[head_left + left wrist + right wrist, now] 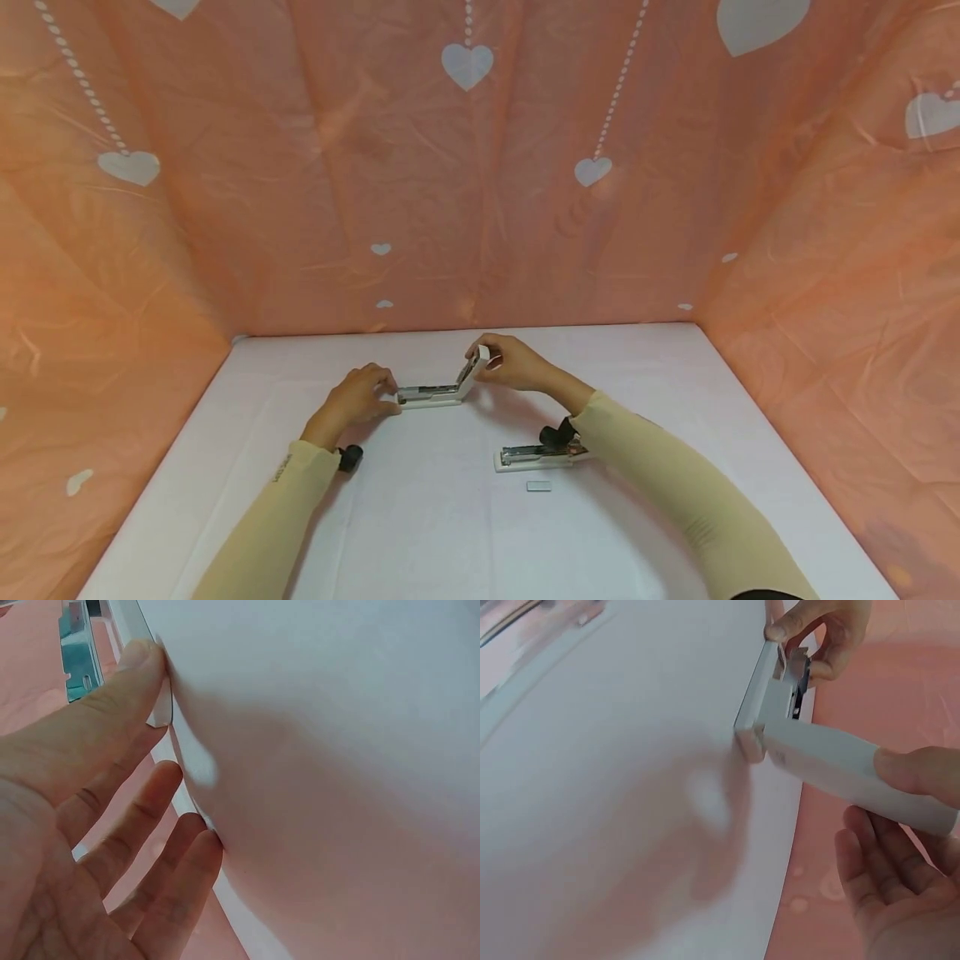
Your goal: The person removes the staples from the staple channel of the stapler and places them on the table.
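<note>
Opened stapler [448, 390], held both ends.
Left hand [357, 395] pinches base end [161, 711], right hand [517, 365] grips raised top [832, 761]; second stapler [528, 462], partly hidden, looks open too.

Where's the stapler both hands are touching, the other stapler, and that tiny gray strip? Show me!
Touched stapler [437, 390], head view: on its metal channel.
Other stapler [527, 454], head view: on its metal channel.
Tiny gray strip [538, 486], head view: middle of its top.
</note>
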